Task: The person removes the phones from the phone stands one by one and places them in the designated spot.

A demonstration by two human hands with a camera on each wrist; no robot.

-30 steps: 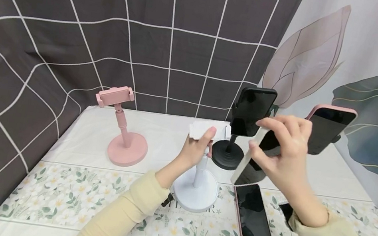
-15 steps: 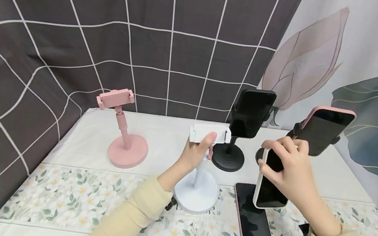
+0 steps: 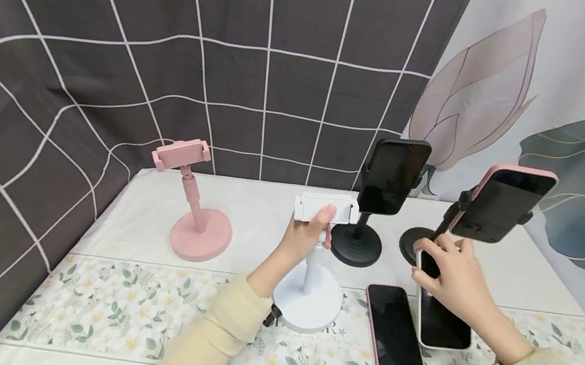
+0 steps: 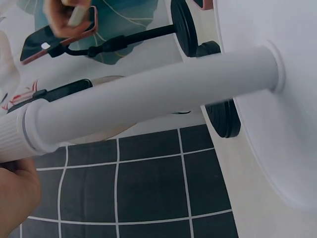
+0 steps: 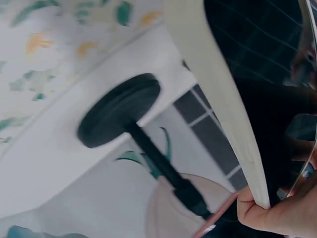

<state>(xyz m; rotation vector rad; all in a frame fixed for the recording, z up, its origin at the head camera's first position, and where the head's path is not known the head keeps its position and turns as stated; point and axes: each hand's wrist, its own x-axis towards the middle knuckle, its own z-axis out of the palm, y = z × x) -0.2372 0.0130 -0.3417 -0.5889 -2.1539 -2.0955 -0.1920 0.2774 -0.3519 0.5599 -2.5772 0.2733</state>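
My left hand (image 3: 303, 234) grips the neck of a white phone stand (image 3: 308, 300) just below its empty clamp (image 3: 329, 208), with the thumb up against the clamp. In the left wrist view the stand's white pole (image 4: 158, 89) runs across, and part of the left hand (image 4: 20, 193) shows at the edge. My right hand (image 3: 453, 280) pinches the upper end of a white-edged phone (image 3: 443, 325), dark screen upward. That phone lies close beside a pink-edged phone (image 3: 396, 334) flat on the table; whether it touches the table I cannot tell. Its pale edge (image 5: 223, 99) fills the right wrist view.
Behind stands a black stand (image 3: 357, 244) bearing a black phone (image 3: 394, 175). Further right, another black stand (image 3: 412, 240) holds a pink-edged phone tilted (image 3: 505, 203). An empty pink stand (image 3: 201, 235) is at the left. A floral runner (image 3: 139, 311) crosses the white table.
My right hand has moved right and down with the white-edged phone, which has turned from nearly edge-on to screen-up. The left hand keeps its grip on the white stand.
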